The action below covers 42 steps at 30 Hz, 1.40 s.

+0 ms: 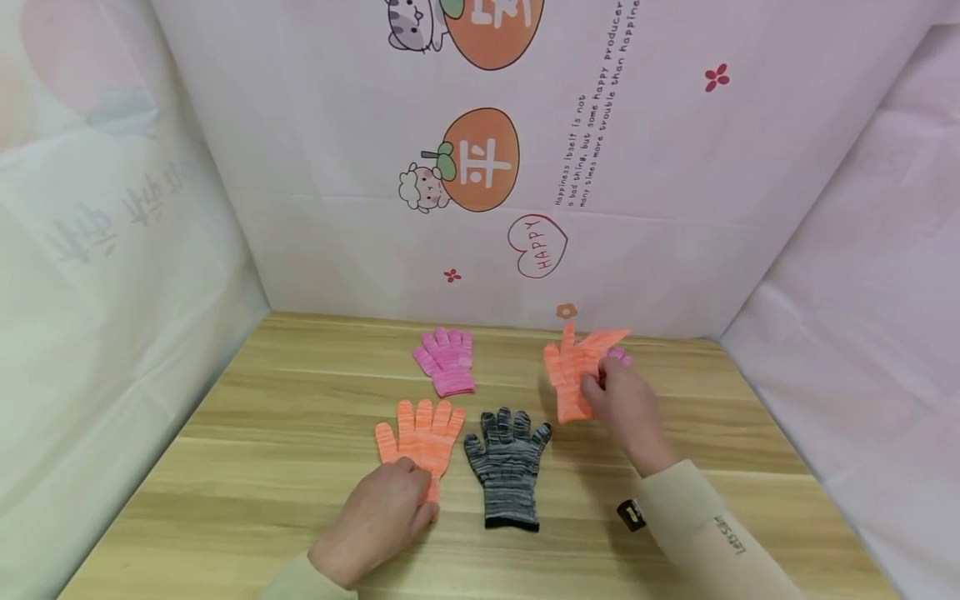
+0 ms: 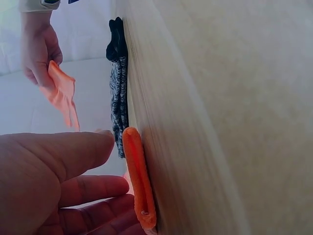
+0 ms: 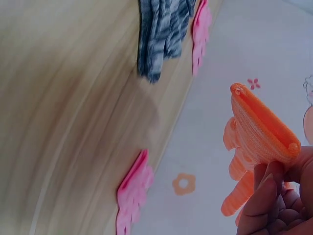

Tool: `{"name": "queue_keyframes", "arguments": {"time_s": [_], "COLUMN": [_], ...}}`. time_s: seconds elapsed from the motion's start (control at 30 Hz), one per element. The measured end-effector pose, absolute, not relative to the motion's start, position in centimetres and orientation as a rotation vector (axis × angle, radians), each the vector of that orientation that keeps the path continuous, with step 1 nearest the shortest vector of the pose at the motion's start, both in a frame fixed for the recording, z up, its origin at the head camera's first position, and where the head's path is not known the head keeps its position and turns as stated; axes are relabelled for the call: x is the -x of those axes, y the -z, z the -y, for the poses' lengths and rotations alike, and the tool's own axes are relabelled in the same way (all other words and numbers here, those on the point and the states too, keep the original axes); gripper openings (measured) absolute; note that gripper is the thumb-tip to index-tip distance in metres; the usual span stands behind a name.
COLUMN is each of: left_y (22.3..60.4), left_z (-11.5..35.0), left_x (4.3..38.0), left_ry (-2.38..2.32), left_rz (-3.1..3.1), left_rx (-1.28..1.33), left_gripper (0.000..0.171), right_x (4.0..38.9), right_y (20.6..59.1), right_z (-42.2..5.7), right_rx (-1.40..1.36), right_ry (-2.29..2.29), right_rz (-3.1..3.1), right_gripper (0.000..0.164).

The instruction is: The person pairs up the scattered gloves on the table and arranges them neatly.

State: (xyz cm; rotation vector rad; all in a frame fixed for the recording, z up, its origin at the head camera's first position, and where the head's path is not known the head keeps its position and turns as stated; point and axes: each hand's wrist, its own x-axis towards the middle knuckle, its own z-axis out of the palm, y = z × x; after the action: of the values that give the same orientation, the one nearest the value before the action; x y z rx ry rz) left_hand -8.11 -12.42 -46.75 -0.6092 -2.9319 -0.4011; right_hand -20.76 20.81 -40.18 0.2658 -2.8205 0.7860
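Head view: wooden tabletop [image 1: 285,433] beneath right hand [image 1: 626,407], sheeting [image 1: 337,208] beyond;
it pinches orange glove [image 1: 572,375]; relaxed left hand [image 1: 381,512] touches second glove [image 1: 429,437].

In the head view, the raised orange glove [image 1: 572,383] mostly hides what seems a pink glove [image 1: 620,356].

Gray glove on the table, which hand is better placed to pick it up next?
Probably the left hand: it is close to the gray glove and appears not to grip the flat orange glove. The right hand is occupied, holding the raised orange glove.
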Motion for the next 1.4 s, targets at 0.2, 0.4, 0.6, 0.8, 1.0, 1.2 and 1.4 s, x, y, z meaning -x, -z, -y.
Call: {"name": "queue_keyframes", "arguments": {"time_s": [0.2,0.4,0.6,0.8,1.0,1.2,1.4], "left_y": [46.8,46.8,46.6,46.2,45.9,45.7,45.6], "left_z": [12.7,12.9,13.1,13.1,13.1,13.6,14.0], "left_x": [8.2,8.2,8.3,8.8,10.1,10.9,11.4], "left_ry": [0.412,0.426,0.459,0.516,0.846,1.313,1.434], "left_rz": [2.943,2.943,2.923,2.877,2.871,2.882,2.834], "left_rx": [0.598,0.598,0.581,0.529,0.445,0.244,0.132], "left_gripper": [0.027,0.029,0.033,0.017,0.032,0.038,0.039], "right_x": [20.3,19.8,18.8,17.9,17.3,16.7,16.0], "right_y": [40.5,41.0,41.3,41.6,41.9,42.1,42.2], "right_z": [-18.2,-15.9,-14.0,-12.1,-10.2,-8.5,-7.0], "right_rx": [-0.315,-0.387,-0.418,-0.451,-0.489,-0.572,-0.602], "right_ry": [-0.820,-0.842,-0.881,-0.947,-0.943,-0.953,-0.964], "right_rz": [2.819,2.775,2.785,2.811,2.783,2.775,2.780], "right_gripper": [0.031,0.032,0.032,0.031,0.033,0.034,0.036]}}
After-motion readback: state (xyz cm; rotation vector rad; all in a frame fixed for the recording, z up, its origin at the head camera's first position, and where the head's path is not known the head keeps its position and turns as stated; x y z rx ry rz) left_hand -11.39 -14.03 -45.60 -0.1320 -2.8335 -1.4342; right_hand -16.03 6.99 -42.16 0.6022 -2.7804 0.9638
